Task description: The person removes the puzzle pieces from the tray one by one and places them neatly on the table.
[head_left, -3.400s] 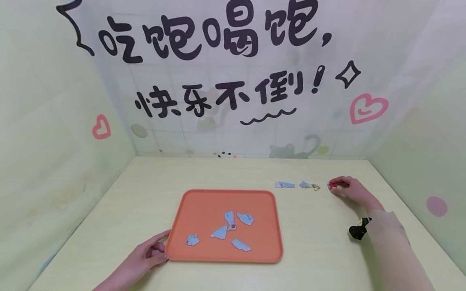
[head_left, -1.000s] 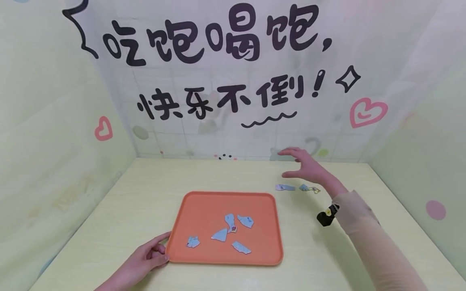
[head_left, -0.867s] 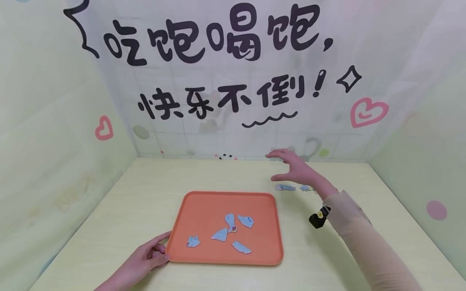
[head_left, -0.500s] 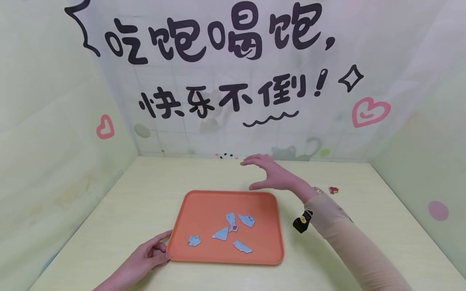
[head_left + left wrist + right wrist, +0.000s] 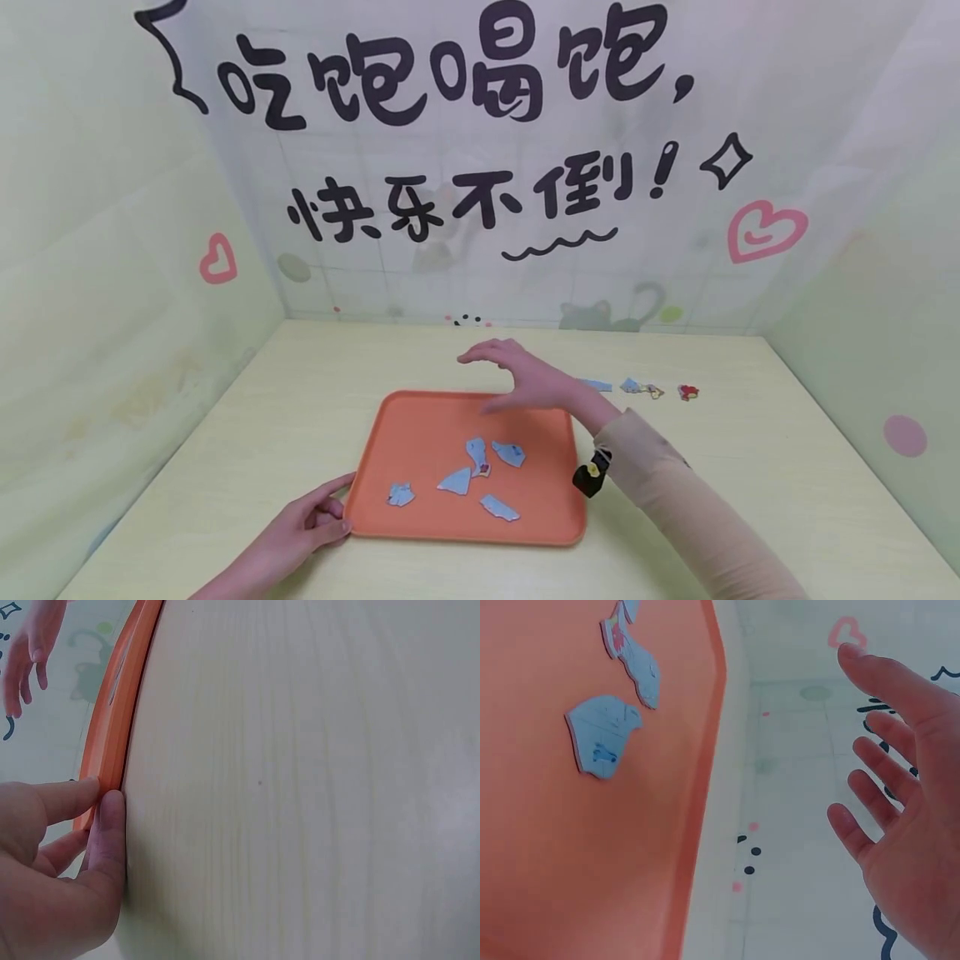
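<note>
An orange tray [image 5: 420, 421] lies on the table, with several flat, irregular light-blue picture pieces [image 5: 454, 481] scattered in it. My left hand [image 5: 288, 533] holds its near left corner; the left wrist view shows thumb and fingers [image 5: 111, 814] at the rim. Over the tray's far right part is my right hand [image 5: 528, 379], thumb and fingers spread apart with nothing between them. In the right wrist view that hand [image 5: 922, 802] shows an empty palm, and a blue piece [image 5: 600, 739] lies flat in the tray.
Right of the tray, toward the back of the table, lie a blue strip [image 5: 597, 385], a blue-and-yellow piece [image 5: 633, 386] and a small red piece [image 5: 687, 392]. A printed cloth wall [image 5: 480, 283] closes off the back, with pale panels at both sides.
My right hand has let go of the red piece at the far right and moved left to above the tray, fingers spread. My left hand stays at the tray's corner.
</note>
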Motion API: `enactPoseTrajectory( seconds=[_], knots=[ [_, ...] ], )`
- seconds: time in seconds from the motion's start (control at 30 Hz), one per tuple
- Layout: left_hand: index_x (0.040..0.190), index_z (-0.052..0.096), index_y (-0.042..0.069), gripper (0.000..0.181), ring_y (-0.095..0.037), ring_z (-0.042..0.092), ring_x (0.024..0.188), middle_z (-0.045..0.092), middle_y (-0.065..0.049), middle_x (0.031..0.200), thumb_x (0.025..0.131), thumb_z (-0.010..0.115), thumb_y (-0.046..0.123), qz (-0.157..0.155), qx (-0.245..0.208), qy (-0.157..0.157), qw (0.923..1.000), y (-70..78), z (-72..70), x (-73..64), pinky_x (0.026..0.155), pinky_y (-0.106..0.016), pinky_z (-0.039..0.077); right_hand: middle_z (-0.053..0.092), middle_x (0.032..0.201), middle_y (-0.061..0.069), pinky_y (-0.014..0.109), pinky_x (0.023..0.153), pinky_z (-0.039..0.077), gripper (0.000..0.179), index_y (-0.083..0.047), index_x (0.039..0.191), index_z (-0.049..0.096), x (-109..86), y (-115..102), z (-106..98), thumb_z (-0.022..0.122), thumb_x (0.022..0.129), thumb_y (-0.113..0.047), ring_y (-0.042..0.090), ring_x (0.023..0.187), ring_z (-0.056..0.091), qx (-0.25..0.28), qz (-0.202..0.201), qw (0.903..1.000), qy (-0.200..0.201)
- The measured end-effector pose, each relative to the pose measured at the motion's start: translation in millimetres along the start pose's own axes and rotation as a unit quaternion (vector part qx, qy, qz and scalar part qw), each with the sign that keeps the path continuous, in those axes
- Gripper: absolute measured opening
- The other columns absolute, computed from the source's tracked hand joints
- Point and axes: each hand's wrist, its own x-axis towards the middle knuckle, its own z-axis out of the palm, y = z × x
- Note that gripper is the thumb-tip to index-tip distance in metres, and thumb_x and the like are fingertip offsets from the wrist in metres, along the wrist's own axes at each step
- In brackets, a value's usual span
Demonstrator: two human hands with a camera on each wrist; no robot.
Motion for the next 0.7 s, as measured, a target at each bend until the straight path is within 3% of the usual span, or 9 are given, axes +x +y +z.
enactPoseTrajectory(
  seconds=[0.23, 0.53, 0.7],
  knots=[
    [0.152, 0.028, -0.005, 0.071, -0.004, 0.052, 0.077, 0.054, -0.009, 0.104, 0.094, 0.064, 0.012, -0.007, 0.015, 0.005, 0.9998, 0.8, 0.8, 0.6, 0.067, -0.020, 0.049, 0.043, 0.150, -0.004, 0.055, 0.111, 0.037, 0.067, -0.025, 0.144, 0.049, 0.4, 0, 26, 0.079, 0.084, -0.024, 0.022, 0.138, 0.032, 0.035, 0.008, 0.9981, -0.050],
    [0.152, 0.027, -0.006, 0.071, -0.004, 0.052, 0.076, 0.055, -0.012, 0.105, 0.094, 0.064, 0.010, -0.002, 0.012, 0.008, 0.9999, -0.2, 0.6, 0.1, 0.067, -0.020, 0.050, 0.040, 0.152, -0.009, 0.041, 0.108, 0.040, 0.067, -0.025, 0.145, 0.049, -6.0, 6, 44, 0.078, 0.085, -0.025, 0.018, 0.137, 0.032, 0.009, 0.030, 0.9914, -0.127],
    [0.152, 0.028, -0.005, 0.071, -0.004, 0.051, 0.076, 0.055, -0.011, 0.105, 0.094, 0.064, 0.010, -0.004, 0.017, 0.010, 0.9998, 0.2, 0.4, 0.3, 0.066, -0.020, 0.049, 0.043, 0.151, -0.008, 0.041, 0.116, 0.033, 0.067, -0.024, 0.144, 0.051, -7.8, 8, 48, 0.079, 0.084, -0.032, 0.018, 0.141, 0.033, -0.031, 0.016, 0.9869, -0.157]
  ],
)
